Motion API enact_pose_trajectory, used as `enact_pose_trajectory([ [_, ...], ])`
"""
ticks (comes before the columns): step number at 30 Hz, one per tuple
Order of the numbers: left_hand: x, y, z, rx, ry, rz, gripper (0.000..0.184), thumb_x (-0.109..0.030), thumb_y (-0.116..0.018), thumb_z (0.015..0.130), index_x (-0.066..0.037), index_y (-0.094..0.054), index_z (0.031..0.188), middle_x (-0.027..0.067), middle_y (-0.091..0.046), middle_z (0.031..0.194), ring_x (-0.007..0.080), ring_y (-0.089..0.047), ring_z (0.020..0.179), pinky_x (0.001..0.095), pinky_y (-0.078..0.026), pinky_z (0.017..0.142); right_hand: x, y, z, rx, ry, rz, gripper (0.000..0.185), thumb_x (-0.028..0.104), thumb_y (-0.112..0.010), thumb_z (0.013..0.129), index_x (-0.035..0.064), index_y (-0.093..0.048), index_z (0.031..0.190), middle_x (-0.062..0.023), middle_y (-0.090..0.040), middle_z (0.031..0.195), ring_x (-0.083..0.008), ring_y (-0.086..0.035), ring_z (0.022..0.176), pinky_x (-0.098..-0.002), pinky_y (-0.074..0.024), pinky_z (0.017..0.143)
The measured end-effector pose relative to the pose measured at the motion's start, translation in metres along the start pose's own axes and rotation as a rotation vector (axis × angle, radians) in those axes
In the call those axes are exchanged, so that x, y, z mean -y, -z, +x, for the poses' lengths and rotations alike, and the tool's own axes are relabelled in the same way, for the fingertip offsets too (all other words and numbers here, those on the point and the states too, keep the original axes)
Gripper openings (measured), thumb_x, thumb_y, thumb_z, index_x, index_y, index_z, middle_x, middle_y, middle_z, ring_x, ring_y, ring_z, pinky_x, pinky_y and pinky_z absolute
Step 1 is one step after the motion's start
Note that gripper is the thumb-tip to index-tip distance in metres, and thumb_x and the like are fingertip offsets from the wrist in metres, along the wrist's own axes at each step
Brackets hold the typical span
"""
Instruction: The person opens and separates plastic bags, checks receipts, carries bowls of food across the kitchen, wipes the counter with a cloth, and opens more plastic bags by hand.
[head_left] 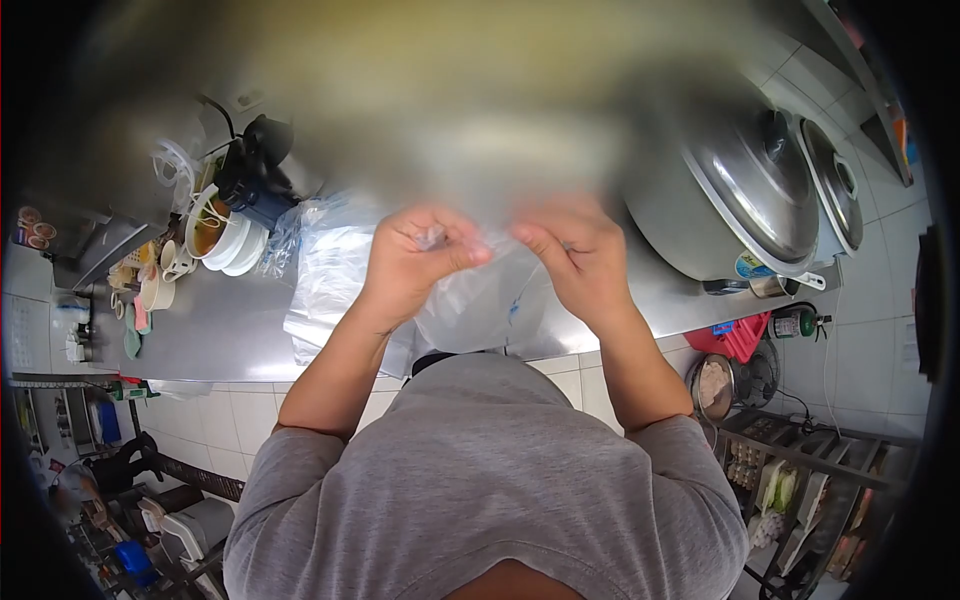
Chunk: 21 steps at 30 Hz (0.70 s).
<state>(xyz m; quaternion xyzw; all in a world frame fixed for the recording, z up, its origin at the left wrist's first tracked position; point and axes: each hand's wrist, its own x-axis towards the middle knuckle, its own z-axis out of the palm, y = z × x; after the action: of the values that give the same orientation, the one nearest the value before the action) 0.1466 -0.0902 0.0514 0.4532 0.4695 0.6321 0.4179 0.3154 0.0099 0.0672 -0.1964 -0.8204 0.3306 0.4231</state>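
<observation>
A thin clear plastic bag (480, 305) hangs between my two hands, over the front edge of the steel counter (215, 330). My left hand (425, 255) pinches its upper left part between thumb and fingers. On the other side, my right hand (575, 250) is closed at the bag's upper right, with thumb and fingertips together. The tops of both hands fade into a blur that covers the upper middle of the view. Beside my left hand, a stack of clear plastic bags (335, 265) lies flat on the counter.
A big lidded metal pot (680, 215) stands at the right, with another metal lid (832, 185) behind it. At the left are white lidded tubs (235, 243), a dark appliance (255, 170) and cups (157, 291). A red crate (735, 338) sits below the counter's right side.
</observation>
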Motion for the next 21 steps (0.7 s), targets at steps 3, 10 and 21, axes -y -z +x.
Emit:
enact_pose_trajectory([
  [3, 0.002, 0.001, 0.002, 0.082, 0.056, 0.212, 0.008, -0.008, -0.067, 0.084, -0.001, -0.066, 0.086, 0.0011, -0.065, 0.081, 0.0072, -0.056, 0.074, 0.022, -0.044, 0.065, 0.001, 0.001, -0.003, -0.04, 0.006, 0.15, 0.018, 0.017, -0.064, 0.086, 0.001, -0.064, 0.079, -0.0063, -0.064, 0.073, -0.0175, -0.058, 0.068, -0.0289, -0.0462, 0.061],
  [10, 0.016, 0.074, 0.021, 0.027, 0.071, -0.524, 0.018, -0.02, -0.052, 0.092, -0.007, -0.054, 0.08, -0.0012, -0.05, 0.065, 0.0084, -0.051, 0.067, 0.0253, -0.041, 0.064, -0.048, 0.042, -0.009, 1.088, -0.119, 0.787, 0.01, 0.012, -0.063, 0.087, 0.002, -0.062, 0.088, -0.0077, -0.065, 0.077, -0.0147, -0.061, 0.059, -0.0268, -0.0506, 0.055],
  [21, 0.232, 0.128, 0.091, 0.011, -0.124, 0.502, 0.028, -0.022, -0.046, 0.095, -0.002, -0.055, 0.114, 0.0075, -0.06, 0.098, 0.0147, -0.058, 0.087, 0.0303, -0.049, 0.073, -0.174, 0.014, 0.007, -0.174, -1.101, 0.669, 0.035, 0.031, -0.053, 0.091, 0.0005, -0.06, 0.108, -0.0085, -0.064, 0.094, -0.0224, -0.061, 0.084, -0.0335, -0.0508, 0.071],
])
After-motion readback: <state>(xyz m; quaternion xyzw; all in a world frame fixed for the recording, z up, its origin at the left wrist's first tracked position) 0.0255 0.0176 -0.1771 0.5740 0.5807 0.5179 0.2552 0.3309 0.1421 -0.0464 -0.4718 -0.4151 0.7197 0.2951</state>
